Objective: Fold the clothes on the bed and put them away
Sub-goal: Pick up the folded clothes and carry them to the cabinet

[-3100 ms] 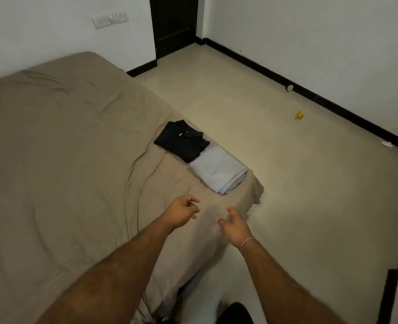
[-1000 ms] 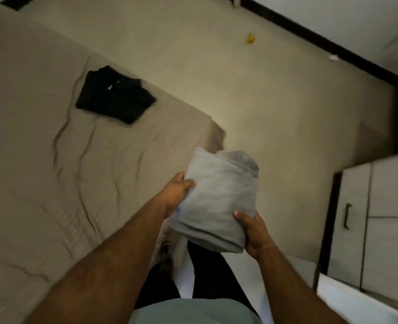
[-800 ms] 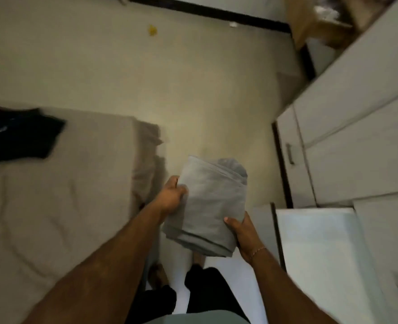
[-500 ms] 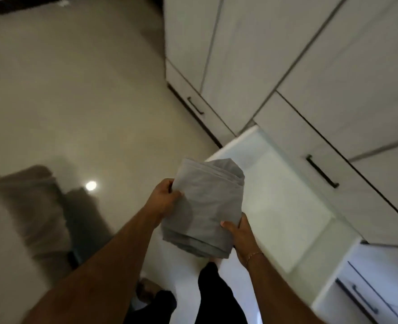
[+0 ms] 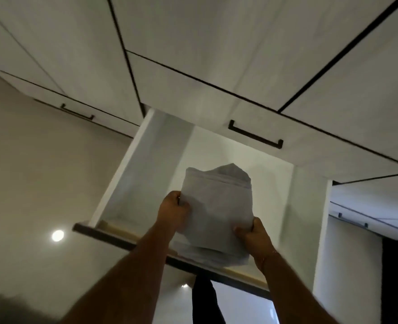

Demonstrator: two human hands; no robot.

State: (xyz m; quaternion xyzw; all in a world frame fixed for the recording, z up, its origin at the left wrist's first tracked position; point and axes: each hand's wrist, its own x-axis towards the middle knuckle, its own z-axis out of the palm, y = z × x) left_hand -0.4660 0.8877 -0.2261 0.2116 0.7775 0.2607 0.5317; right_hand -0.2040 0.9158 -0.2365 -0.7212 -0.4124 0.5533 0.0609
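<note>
drawer: your open white drawer [image 5: 146, 164] shows only bare interior.
garment: folded grey garment [image 5: 216, 206] above it, between your grips.
grip: left hand [image 5: 173, 212], right hand [image 5: 255, 238] clasp its sides.

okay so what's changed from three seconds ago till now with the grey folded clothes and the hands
Both hands took the grey folded garment off the bed, carried it to the wardrobe, and now hold it over the open drawer. The left hand and right hand keep the same grip on its sides; the fold is intact.

Drawer [image 5: 146, 160] floor behind folded cloth [image 5: 216, 206].
</note>
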